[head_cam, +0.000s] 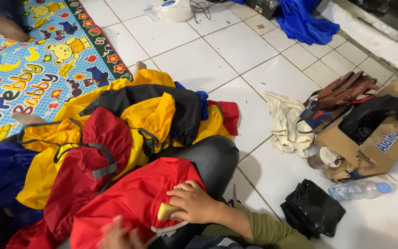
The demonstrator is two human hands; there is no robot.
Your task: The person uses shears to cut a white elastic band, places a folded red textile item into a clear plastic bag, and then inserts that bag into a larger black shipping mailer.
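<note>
Our right hand [194, 203] presses down on a red jacket [134, 198], its fingers [183, 190] curled together over a small yellow block [167, 211] that we hold flat against the cloth. Our left hand [118, 236] is a blur at the bottom edge, touching the same jacket; we cannot tell whether its fingers are spread or closed.

The jacket lies draped over our knee, in dark trousers [213, 159], at the near end of a heap of yellow, red and black garments [116, 129] on the white tiled floor [254, 60].

From here, we judge the cloth the likeliest trouble: it is slack and slippery, draped over a rounded knee, and could slide or bunch under the block if the left hand loses its hold. The block itself is small and half hidden under our fingers, so it could slip out and vanish into the folds. The straps [102, 163] on the neighbouring red garment lie close enough to snag a moving wrist.

A patterned mat [28, 69] lies to the left; to the right sit a cardboard box [383, 143] with bags, a plastic bottle [360, 189] and a black bag [312, 210], all well apart from our hands.
</note>
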